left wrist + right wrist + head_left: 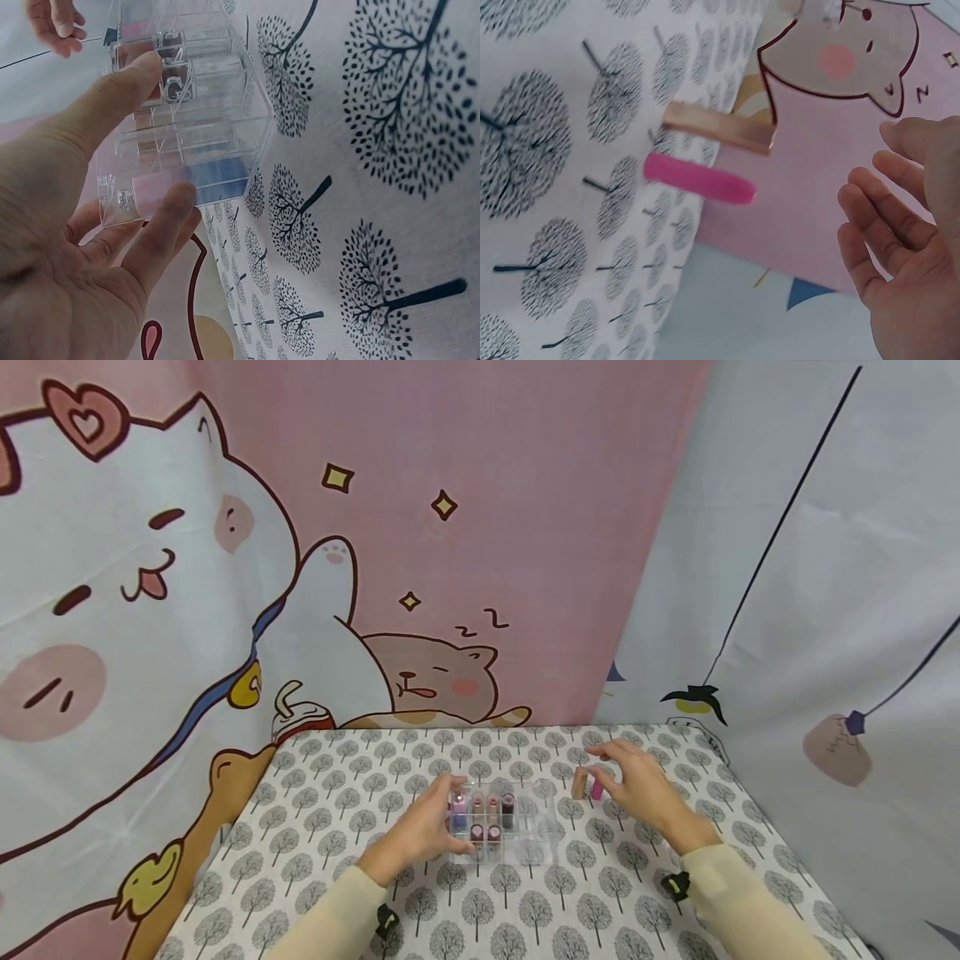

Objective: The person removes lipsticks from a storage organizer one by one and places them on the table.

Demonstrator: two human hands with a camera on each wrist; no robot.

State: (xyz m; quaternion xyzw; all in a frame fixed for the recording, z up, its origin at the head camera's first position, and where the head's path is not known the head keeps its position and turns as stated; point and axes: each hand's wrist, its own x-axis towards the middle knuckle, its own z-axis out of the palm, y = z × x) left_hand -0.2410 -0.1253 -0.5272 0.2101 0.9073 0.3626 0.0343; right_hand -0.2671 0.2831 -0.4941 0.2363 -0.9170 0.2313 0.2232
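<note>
A clear divided organizer [531,853] stands on the cloth-covered table, with several lipsticks and small tubes in its left and middle compartments. My left hand [422,828] grips its left end between thumb and fingers; in the left wrist view a pink-and-blue tube [161,187] shows through the wall beside the fingertips. To the right of the organizer stand a rose-gold lipstick tube [720,129] and a bright pink lipstick tube [701,180], side by side and upright. My right hand [639,783] hovers close to them, fingers spread and apart from both tubes in the right wrist view.
A white cloth [480,906] printed with grey trees covers the table. Behind it hangs a pink curtain [525,527] with cartoon cats, and a pale curtain [862,610] hangs on the right. The organizer's right-hand compartments hold no tubes.
</note>
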